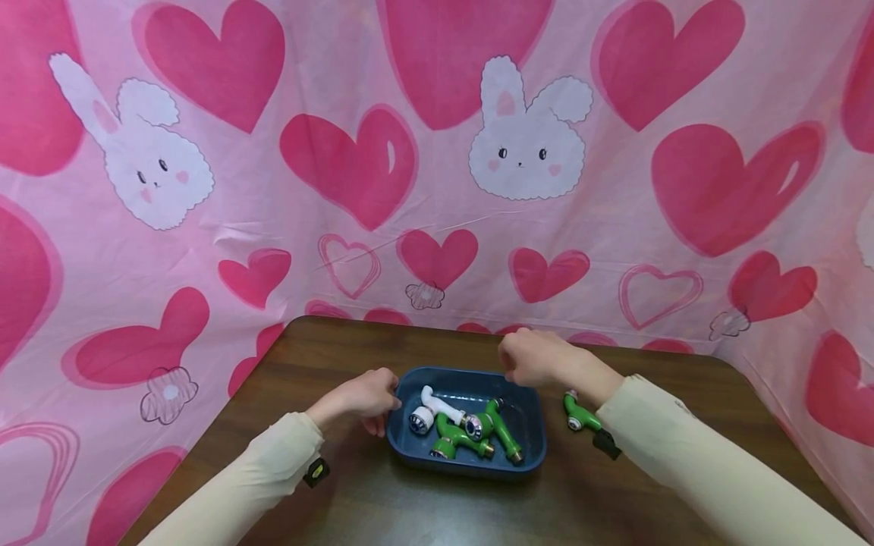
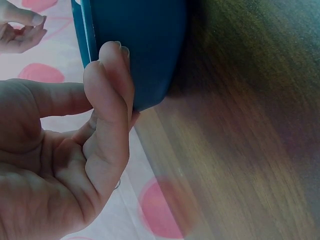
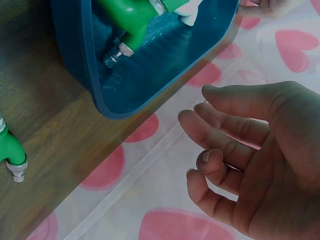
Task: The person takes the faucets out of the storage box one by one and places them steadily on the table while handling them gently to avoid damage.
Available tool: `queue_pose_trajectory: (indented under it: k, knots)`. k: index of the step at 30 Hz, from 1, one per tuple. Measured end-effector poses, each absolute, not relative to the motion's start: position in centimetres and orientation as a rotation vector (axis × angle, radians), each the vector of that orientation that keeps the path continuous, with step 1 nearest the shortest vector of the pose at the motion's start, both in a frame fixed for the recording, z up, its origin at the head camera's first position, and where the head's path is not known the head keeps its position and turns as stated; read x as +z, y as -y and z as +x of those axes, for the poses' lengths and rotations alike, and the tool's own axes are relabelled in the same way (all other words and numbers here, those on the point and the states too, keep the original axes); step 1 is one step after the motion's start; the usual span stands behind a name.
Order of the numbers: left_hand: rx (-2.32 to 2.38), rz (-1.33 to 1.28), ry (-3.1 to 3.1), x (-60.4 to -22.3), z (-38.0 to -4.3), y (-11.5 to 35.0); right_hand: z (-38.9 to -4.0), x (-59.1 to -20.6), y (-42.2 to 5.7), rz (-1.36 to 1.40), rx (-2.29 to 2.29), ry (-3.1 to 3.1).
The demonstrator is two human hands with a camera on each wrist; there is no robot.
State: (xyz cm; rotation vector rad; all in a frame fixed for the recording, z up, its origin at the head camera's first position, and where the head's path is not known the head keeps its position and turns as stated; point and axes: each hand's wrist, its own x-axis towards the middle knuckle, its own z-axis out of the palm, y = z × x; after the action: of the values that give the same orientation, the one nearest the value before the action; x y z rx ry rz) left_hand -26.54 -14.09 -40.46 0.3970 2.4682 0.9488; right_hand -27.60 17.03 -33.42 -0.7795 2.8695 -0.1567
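A dark blue plastic basin (image 1: 471, 469) stands on the table with several faucets inside. At its left end, my left hand (image 1: 365, 398) grips the rim, with curled fingers (image 2: 107, 115) against the outer wall; the fingers partly hide the contact. My right hand (image 1: 539, 356) hovers near the far right corner, holding nothing, its fingers (image 3: 192, 125) loosely bent and apart from the rim. In the basin, a white faucet (image 1: 440, 406) lies at the left, a green faucet (image 1: 454, 438) near the front and another green faucet (image 1: 504, 434) to the right.
One more green faucet (image 1: 580, 417) with a black handle (image 1: 605, 444) lies on the brown wooden table (image 1: 355, 500) to the right of the basin, below my right forearm. A pink cloth (image 1: 437, 197) with hearts and rabbits hangs behind the table and along its sides.
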Motion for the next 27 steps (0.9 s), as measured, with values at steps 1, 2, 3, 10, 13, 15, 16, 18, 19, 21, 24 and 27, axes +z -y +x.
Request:
queue_pose_trajectory:
  k: [1, 2, 3, 10, 13, 15, 16, 18, 19, 21, 24, 27]
  knots:
    - [0.948, 0.398, -2.469, -40.5, -26.6, 14.1, -27.6, -33.4, -17.0, -0.779, -0.156, -2.868]
    - [0.948, 0.398, -2.469, -40.5, -26.6, 14.1, -27.6, -33.4, -16.9, -0.779, -0.156, -2.866]
    - [0.948, 0.398, -2.468, -40.5, -26.6, 14.1, -27.7, -33.4, -16.8, -0.78, -0.151, -2.865]
    - [0.95, 0.396, -2.465, -40.6, -26.6, 14.1, -27.7, -33.4, -16.4, -0.818, -0.126, -2.861]
    - [0.942, 0.392, -2.472, -40.6, -26.7, 14.0, -27.8, -33.4, -16.3, -0.83, -0.12, -2.862]
    - [0.936, 0.389, -2.478, -40.5, -26.7, 14.0, -27.9, -33.4, -16.1, -0.831, -0.114, -2.863]
    - [0.934, 0.387, -2.481, -40.5, -26.7, 14.0, -27.9, -33.5, -16.1, -0.832, -0.112, -2.863]
    - [0.929, 0.385, -2.487, -40.5, -26.7, 14.0, -28.0, -33.5, -16.0, -0.831, -0.112, -2.859]
    - [0.927, 0.385, -2.488, -40.6, -26.7, 14.0, -28.1, -33.6, -15.9, -0.831, -0.113, -2.856]
    - [0.928, 0.384, -2.489, -40.5, -26.7, 14.0, -28.1, -33.7, -15.8, -0.825, -0.119, -2.852]
    - [0.929, 0.384, -2.487, -40.6, -26.7, 14.0, -28.3, -33.9, -15.6, -0.831, -0.117, -2.848]
    - [0.931, 0.387, -2.485, -40.6, -26.7, 14.0, -28.4, -34.1, -15.4, -0.853, -0.1, -2.848]
